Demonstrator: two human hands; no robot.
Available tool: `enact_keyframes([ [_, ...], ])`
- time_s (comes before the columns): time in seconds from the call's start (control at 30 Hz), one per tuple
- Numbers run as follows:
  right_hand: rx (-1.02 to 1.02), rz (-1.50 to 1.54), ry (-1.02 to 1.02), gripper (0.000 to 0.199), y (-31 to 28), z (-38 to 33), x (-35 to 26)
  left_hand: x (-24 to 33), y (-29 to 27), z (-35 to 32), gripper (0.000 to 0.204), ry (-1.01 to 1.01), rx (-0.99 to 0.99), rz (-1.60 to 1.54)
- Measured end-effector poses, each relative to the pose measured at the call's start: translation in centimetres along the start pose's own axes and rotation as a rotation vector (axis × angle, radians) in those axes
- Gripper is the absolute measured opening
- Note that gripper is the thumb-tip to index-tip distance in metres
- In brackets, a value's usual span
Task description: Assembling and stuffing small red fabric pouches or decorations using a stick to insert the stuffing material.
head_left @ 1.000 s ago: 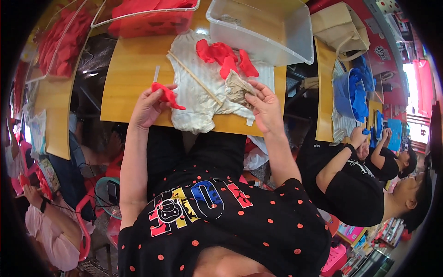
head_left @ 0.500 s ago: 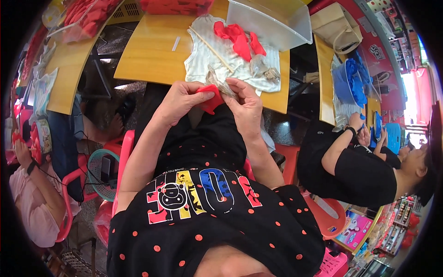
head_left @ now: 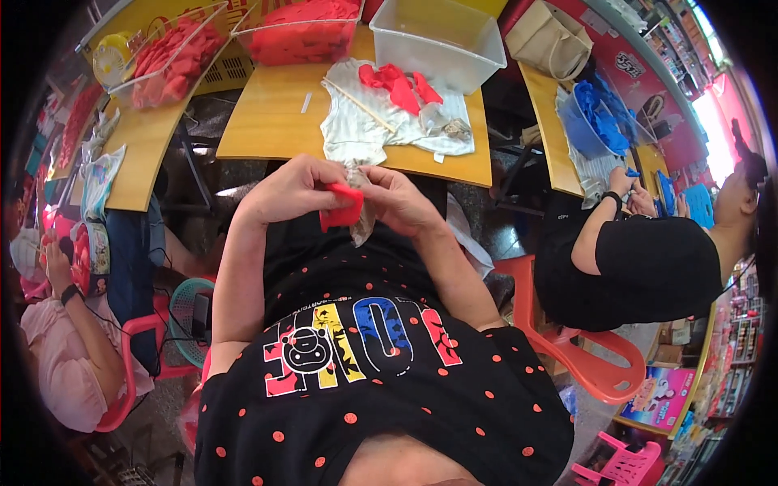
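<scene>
Close together in front of my lap, just off the table's near edge, are my two hands. My left hand pinches a small red fabric piece, which hangs below the fingertips. Between the fingers of my right hand is a crumpled grey-brown sheer piece, its lower end dangling beside the red one. Beyond them a white striped cloth lies on the table, carrying several red pieces, a thin wooden stick and more crumpled grey-brown material.
A clear plastic bin stands at the table's back right, beside a bin of red pieces. A small white strip lies left of the cloth. On the right, a person in black works near a tub of blue pieces. Another person sits left.
Both hands have come nearer my body, away from the table. The grey-brown piece, which stuck up above my fingers, now also hangs below them. The view has shifted, showing more of the table's back.
</scene>
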State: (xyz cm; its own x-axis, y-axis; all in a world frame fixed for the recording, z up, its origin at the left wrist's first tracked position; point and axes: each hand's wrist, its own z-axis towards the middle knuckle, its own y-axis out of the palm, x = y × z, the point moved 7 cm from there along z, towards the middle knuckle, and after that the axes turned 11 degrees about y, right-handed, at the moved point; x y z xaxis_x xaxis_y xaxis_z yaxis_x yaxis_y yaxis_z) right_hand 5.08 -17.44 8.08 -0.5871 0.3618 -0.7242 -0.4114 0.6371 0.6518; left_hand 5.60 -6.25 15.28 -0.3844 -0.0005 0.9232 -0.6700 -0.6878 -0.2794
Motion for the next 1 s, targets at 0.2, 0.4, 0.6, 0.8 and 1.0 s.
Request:
enact_keyframes([
  [0.2,0.316,-0.215,-0.440,0.014,-2.5,-0.7,-3.2,-2.8,-1.1,-0.4,0.013,-0.182,0.223,-0.152],
  [0.4,0.286,-0.180,-0.343,0.011,-7.0,-1.4,-5.2,-4.5,-1.8,-1.8,0.020,-0.223,0.421,-0.308],
  [0.6,0.541,-0.312,-0.407,0.013,-6.9,-0.9,-4.1,-4.8,0.2,-0.6,0.017,-0.119,0.364,-0.284],
  [0.8,0.773,-0.911,-0.584,0.022,-3.1,-1.8,-3.0,-6.8,2.6,0.0,0.019,-0.192,0.407,-0.061],
  [1.0,0.353,-0.228,-0.249,0.025,-4.7,0.1,-1.1,-7.3,0.9,-0.8,0.016,-0.225,0.410,0.142],
])
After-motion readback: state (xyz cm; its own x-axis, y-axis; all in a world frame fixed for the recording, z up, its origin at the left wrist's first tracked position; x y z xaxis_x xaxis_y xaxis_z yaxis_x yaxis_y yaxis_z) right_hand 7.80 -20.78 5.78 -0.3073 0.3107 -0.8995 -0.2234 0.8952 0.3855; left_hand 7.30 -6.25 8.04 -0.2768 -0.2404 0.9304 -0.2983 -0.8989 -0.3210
